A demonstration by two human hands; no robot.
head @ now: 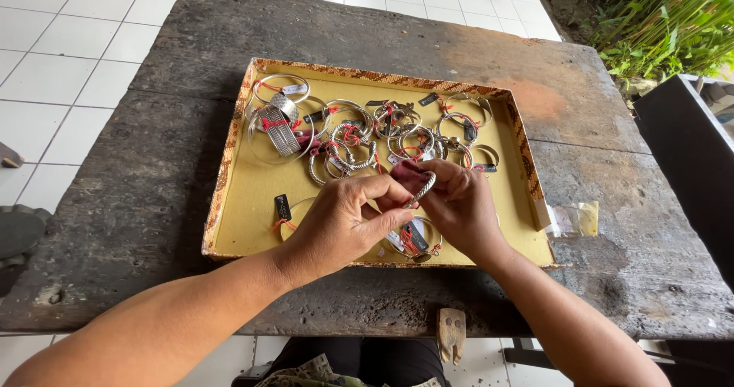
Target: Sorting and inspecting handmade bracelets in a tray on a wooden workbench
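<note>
My left hand and my right hand meet over the near middle of a shallow yellow tray with a patterned brown rim. Between the fingertips of both hands is a silver twisted bracelet, with a dark red cloth bunched behind it under my right fingers. Several silver bangles with red strings and small dark tags lie across the far half of the tray. Another tagged bangle rests on the tray floor just under my hands.
The tray sits on a dark weathered wooden table. A small clear plastic bag lies right of the tray. White floor tiles lie to the left, green plants at the far right, a dark box at the right edge.
</note>
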